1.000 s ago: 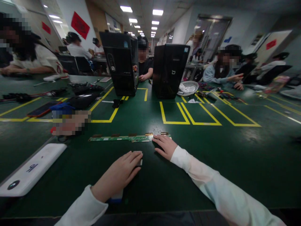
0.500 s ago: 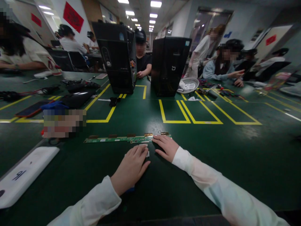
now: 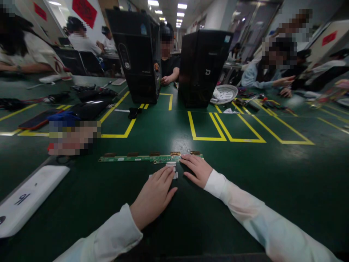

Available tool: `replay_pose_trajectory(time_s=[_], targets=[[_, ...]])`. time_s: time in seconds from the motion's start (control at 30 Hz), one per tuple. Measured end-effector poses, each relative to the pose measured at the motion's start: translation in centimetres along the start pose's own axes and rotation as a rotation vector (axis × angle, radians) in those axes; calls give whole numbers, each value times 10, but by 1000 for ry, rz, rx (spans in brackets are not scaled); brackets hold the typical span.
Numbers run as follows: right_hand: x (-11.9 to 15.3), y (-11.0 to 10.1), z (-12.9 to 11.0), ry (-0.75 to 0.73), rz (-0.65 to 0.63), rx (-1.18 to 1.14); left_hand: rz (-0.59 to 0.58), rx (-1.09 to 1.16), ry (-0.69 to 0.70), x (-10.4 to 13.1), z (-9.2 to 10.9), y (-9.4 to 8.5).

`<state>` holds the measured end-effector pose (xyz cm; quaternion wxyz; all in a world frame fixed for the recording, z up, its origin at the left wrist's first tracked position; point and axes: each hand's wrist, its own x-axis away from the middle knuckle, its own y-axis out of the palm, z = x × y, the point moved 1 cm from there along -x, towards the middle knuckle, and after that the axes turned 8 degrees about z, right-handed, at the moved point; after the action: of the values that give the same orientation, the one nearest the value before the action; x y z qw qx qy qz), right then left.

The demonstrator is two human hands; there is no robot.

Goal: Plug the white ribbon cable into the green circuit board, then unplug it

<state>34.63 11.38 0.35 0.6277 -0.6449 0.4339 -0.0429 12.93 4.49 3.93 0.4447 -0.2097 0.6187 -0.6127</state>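
A long, narrow green circuit board [image 3: 141, 159] with brownish-gold tabs along its far edge lies crosswise on the green table. My right hand [image 3: 197, 169] rests its fingertips on the right part of this board, fingers stretched out and thumb apart. Just below the board, my left hand [image 3: 155, 194] lies nearly flat, palm down, with fingers extended and thumb spread. Its fingertips touch a white, flat, cable-like piece [image 3: 175, 175] that meets the board's near edge. Most of that piece is hidden under the left hand.
A white flat case [image 3: 35, 200] lies at left, near pixelated items and dark cables. Two black computer towers [image 3: 137, 58] stand ahead, with a person behind them. Yellow tape [image 3: 209, 139] marks the table. A white basket [image 3: 225, 94] sits at right, and people are seated around.
The view has tilted slightly, shifting the scene. Both hands stay at the board; the left fingers look a little straighter, and more of the white piece shows around them.
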Motion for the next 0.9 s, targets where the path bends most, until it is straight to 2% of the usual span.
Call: replay_pose_trajectory(time_s=[0.5, 0.9], targets=[[0, 0, 0, 7, -21, 46, 1, -9, 10, -1, -2, 3], [-2, 1, 1, 5, 0, 23, -29, 88, 2, -2, -9, 6]])
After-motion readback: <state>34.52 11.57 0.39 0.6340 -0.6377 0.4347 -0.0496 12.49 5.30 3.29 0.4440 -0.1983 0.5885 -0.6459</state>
